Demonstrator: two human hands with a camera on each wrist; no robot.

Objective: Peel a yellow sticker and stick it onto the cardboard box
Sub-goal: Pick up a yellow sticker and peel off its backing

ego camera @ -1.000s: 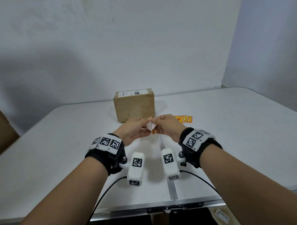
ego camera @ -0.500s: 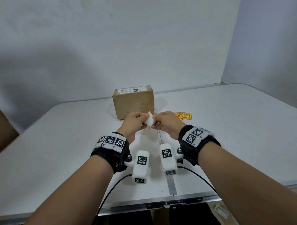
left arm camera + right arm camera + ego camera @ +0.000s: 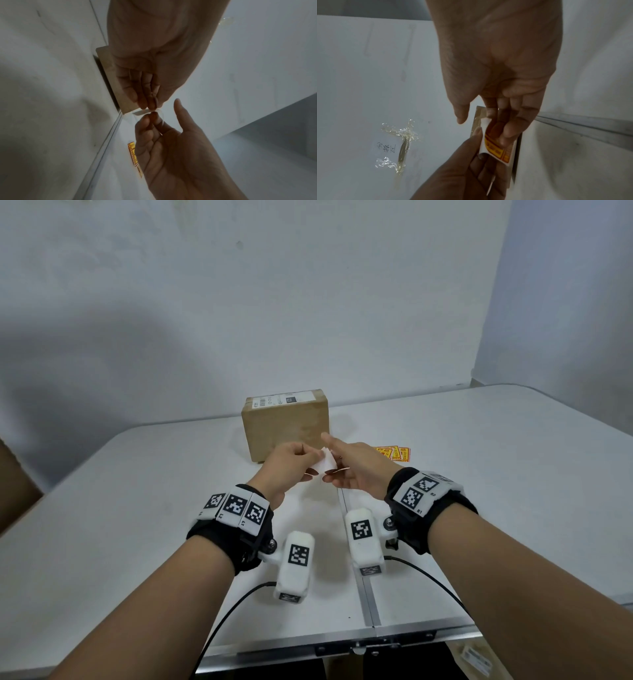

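I see my left hand [image 3: 291,462] pinching the white backing [image 3: 325,465] and my right hand [image 3: 356,470] pinching the yellow sticker [image 3: 496,147] at mid-frame, just before the cardboard box [image 3: 284,426]. I judge the half-peeled sticker may curl and stick to itself. My fingers hide the peel line.

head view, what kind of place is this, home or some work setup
Probably a bare data-recording setup, not a home: a white folding table against blank white walls, with only a brown cardboard box, and marker-tagged black wristbands with cabled white cameras.
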